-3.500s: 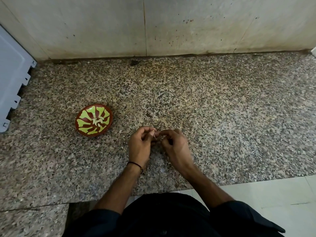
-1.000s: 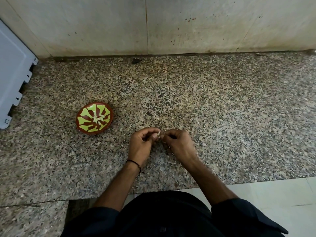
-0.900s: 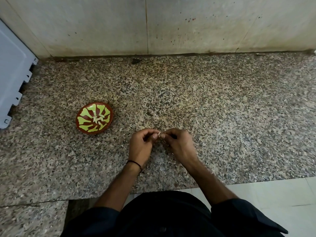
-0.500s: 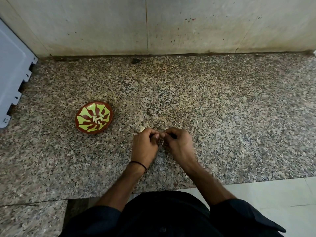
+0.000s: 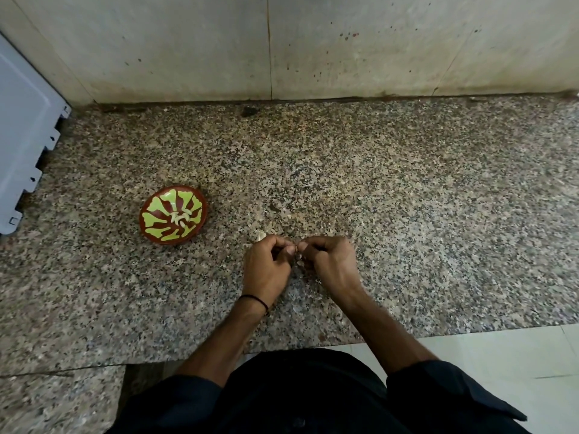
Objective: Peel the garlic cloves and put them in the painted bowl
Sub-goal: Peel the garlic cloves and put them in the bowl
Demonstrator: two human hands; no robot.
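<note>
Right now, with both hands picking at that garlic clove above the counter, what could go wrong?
1. The clove is pinched only at the fingertips of the left hand and right hand; it could slip and be hard to spot on the speckled counter.
2. The painted bowl sits apart to the left, so a peeled clove could drop on the way.

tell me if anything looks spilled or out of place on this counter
Nothing spilled. The painted bowl sits upright with peeled cloves in its middle. Only a pale scrap, likely garlic skin, lies loose on the granite counter just beyond the left hand, and a dark blotch marks the wall joint.
</note>
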